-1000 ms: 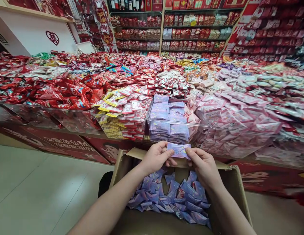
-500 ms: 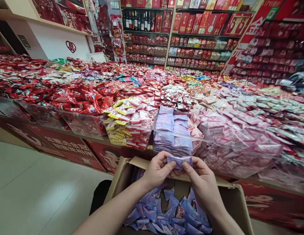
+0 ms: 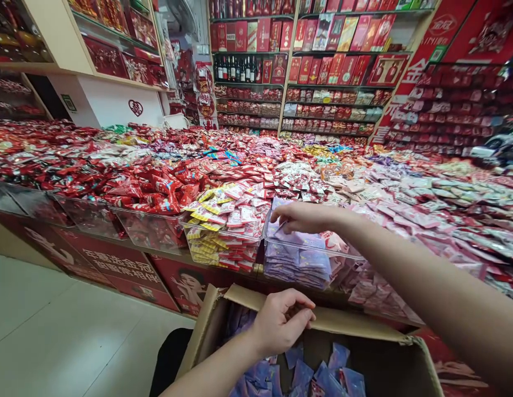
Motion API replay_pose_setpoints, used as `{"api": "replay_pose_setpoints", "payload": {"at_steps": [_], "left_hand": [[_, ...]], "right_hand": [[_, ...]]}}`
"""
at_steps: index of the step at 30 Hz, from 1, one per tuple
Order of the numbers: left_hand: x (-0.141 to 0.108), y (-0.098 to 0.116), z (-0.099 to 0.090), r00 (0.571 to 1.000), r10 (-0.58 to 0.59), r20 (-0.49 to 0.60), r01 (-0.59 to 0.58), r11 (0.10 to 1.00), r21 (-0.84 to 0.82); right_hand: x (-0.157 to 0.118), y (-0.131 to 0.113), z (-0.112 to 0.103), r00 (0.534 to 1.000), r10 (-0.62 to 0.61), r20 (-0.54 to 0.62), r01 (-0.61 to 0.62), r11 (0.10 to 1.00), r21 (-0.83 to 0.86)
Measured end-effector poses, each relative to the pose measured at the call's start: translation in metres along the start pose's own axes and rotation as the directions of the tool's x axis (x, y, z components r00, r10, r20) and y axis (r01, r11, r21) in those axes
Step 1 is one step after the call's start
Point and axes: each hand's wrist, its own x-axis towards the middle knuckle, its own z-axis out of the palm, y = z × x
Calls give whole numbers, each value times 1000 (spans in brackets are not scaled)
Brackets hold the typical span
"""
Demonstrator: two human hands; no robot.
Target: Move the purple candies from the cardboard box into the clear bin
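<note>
My right hand (image 3: 300,216) reaches across the front of a clear plastic bin (image 3: 298,244), its bent fingers down on a small purple sachet (image 3: 280,202) at the top of the left stack. Part of that sachet is covered by the fingers. More purple sachets (image 3: 298,264) lie flat in neat stacks inside the bin. Over the cardboard box (image 3: 277,303) hovers my left hand (image 3: 283,321), loosely curled, thumb and forefinger apart with nothing visible between them. Loose purple sachets (image 3: 302,377) lie jumbled in the box below.
Left of the purple stacks stands a bin of yellow, red and white packets (image 3: 225,242). Pink packets (image 3: 405,231) fill the right side. Red packets (image 3: 161,193) heap up further left. Shelves with boxes and bottles (image 3: 235,69) line the back wall.
Both hands held one purple sachet over the box's far edge. My right hand has since moved up and forward to the bin's stack; my left let go and stays over the box. The view tilted up.
</note>
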Motion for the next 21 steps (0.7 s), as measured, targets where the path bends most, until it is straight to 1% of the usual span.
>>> {"api": "replay_pose_setpoints", "payload": {"at_steps": [2,4,6,8,10,11,14,16,17,18,19,21], "left_hand": [[0,0,0,1000,23,0,-23,999,38],[0,0,0,999,48,6,-49,996,74],[0,0,-1,998,68,15,-69,992,110],[0,1,-1,997,80,19,-82,984,157],[0,2,-1,996,88,17,-89,975,205],[0,3,-1,996,90,18,-92,970,223],[0,5,-2,995,95,28,-99,964,247],[0,6,-3,994,98,37,-104,964,245],[1,7,-3,994,101,39,-108,964,244],[1,8,-3,994,106,41,-113,962,247],[2,8,-4,993,111,44,-118,960,255],[2,9,-4,992,118,49,-127,952,278]], "right_hand": [[6,-3,8,1000,14,-18,-13,1000,25],[8,-1,13,997,13,-73,-6,996,89],[9,3,18,995,1,-97,19,979,205],[9,7,23,997,-6,-81,34,937,347],[9,8,28,996,-1,-84,37,906,423],[9,7,31,993,6,-114,41,911,409],[8,6,38,971,3,-239,66,958,280],[8,6,39,952,-5,-307,84,966,245],[7,7,38,935,0,-355,94,964,248],[5,8,37,907,14,-421,104,961,257],[0,9,36,866,30,-499,118,958,262],[-18,8,36,749,73,-659,146,951,271]]}}
